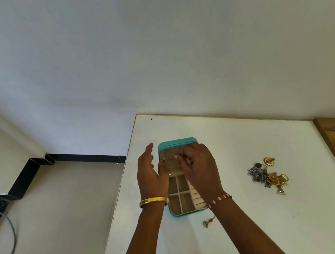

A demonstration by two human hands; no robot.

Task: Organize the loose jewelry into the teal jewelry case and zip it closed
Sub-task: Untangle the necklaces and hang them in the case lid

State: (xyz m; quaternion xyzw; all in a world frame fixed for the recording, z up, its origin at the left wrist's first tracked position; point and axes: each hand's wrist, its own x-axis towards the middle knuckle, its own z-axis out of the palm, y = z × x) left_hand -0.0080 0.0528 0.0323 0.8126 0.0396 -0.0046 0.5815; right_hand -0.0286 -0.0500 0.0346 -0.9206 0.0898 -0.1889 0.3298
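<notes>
Both hands work over the open teal jewelry case (lid up): left hand loose-fingered, right hand pinching something too small to name, while the jewelry pile waits to be fetched next.

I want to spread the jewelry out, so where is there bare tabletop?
Bare: the far strip between the teal case and the wall, and the near right corner below the jewelry pile. Crowded: around the case, with a loose earring beside it.

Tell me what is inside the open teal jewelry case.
The teal jewelry case shows beige square compartments that look empty, with ridged ring slots to the right. The left hand and right hand cover its far section.
</notes>
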